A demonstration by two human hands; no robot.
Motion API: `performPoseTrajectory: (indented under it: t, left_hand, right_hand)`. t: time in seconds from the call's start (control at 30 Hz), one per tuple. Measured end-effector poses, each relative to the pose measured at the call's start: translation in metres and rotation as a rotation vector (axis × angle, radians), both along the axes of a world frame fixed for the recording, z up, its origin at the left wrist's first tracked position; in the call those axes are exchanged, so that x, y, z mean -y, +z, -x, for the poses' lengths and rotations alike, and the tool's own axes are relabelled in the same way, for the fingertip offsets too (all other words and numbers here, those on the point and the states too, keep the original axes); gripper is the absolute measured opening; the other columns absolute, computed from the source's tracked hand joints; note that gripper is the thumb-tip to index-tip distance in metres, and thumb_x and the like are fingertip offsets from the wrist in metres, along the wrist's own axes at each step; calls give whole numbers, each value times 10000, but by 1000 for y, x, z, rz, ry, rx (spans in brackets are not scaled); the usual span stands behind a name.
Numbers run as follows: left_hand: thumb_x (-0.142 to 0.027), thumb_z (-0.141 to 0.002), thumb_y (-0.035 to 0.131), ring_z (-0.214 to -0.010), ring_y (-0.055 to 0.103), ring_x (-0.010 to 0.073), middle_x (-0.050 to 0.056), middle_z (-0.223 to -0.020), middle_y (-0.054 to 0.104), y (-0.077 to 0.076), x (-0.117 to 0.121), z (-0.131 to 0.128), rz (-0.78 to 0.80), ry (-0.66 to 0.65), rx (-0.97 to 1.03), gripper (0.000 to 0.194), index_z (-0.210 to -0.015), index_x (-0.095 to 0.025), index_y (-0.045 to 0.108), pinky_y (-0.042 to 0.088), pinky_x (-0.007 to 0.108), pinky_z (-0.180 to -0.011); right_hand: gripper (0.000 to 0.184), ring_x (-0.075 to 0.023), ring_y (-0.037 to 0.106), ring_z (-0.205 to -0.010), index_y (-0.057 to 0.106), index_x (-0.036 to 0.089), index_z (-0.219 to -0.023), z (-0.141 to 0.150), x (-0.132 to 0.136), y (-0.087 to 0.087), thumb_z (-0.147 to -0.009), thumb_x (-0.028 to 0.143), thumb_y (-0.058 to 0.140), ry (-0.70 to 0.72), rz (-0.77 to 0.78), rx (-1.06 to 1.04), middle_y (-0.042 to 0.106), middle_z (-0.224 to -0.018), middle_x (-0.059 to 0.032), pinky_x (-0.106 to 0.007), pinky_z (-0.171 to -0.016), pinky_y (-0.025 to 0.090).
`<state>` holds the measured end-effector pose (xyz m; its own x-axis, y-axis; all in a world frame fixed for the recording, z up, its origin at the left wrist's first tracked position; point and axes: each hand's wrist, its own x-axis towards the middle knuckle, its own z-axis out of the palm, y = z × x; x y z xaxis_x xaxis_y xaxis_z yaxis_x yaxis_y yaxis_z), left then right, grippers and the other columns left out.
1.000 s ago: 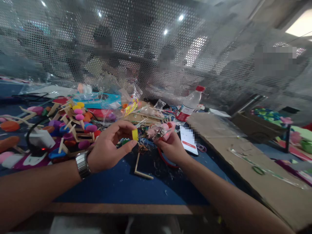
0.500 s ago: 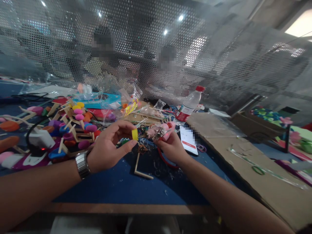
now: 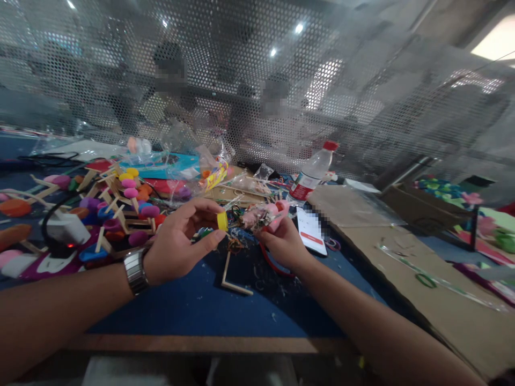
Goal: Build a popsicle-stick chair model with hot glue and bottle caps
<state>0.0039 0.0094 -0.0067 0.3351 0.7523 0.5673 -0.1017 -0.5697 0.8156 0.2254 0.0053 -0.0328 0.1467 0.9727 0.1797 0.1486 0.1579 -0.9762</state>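
Observation:
My left hand (image 3: 181, 241), with a metal watch (image 3: 135, 272) on its wrist, pinches a small round yellow cap (image 3: 222, 221) between thumb and fingers. Across from it, my right hand (image 3: 284, 244) is closed on what looks like a pink glue gun (image 3: 257, 215), whose grimy front end is covered in stringy scraps. That end points left toward the cap, with a gap between them. Below both hands, two thin wooden sticks joined in an L (image 3: 231, 285) lie on the blue table (image 3: 193, 313). A red ring-like edge (image 3: 277, 266) shows partly under my right hand.
Colourful pieces with wooden sticks (image 3: 120, 209) crowd the left, beside a white plug (image 3: 66, 229) with a black cable. Behind my right hand are a red-capped bottle (image 3: 311, 174) and a phone (image 3: 311, 233). Cardboard (image 3: 386, 268) covers the right side; a perforated screen (image 3: 225, 69) stands behind.

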Motion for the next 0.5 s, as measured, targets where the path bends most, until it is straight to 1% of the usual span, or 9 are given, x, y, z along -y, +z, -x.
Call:
performPoseTrajectory:
  t: [0.17,0.3,0.4,0.5]
  left_hand:
    - [-156,-817,711,-901,672,130,49,-1022,665,0,0,0,19,7,1,273,-1076,-181,629,600,240,-841]
    - [-158,-815,712,-894,673,130,46,-1007,668,0,0,0,21,7,0,273,-1073,-182,628,600,238,-834]
    - [-157,-813,707,-892,675,129,47,-1000,671,0,0,-1,18,7,-4,273,-1073,-180,626,600,233,-830]
    - [-164,-813,709,-890,680,138,53,-1000,677,0,0,-1,22,7,-1,274,-1075,-178,627,604,248,-830]
  right_hand:
    - [204,-162,501,-603,547,224,-720,0,0,0,-547,268,648,-7,17,6,583,-627,14,-289,-555,411]
    - [181,-168,519,-625,541,221,-703,-1,0,0,-560,241,650,-17,-3,20,573,-622,20,-289,-570,418]
    - [183,-173,527,-637,541,218,-713,-1,0,-1,-566,228,650,1,-7,22,579,-637,12,-293,-579,424]
    - [188,-162,508,-616,535,218,-714,-2,0,-1,-565,237,648,8,2,17,559,-616,21,-286,-562,412]
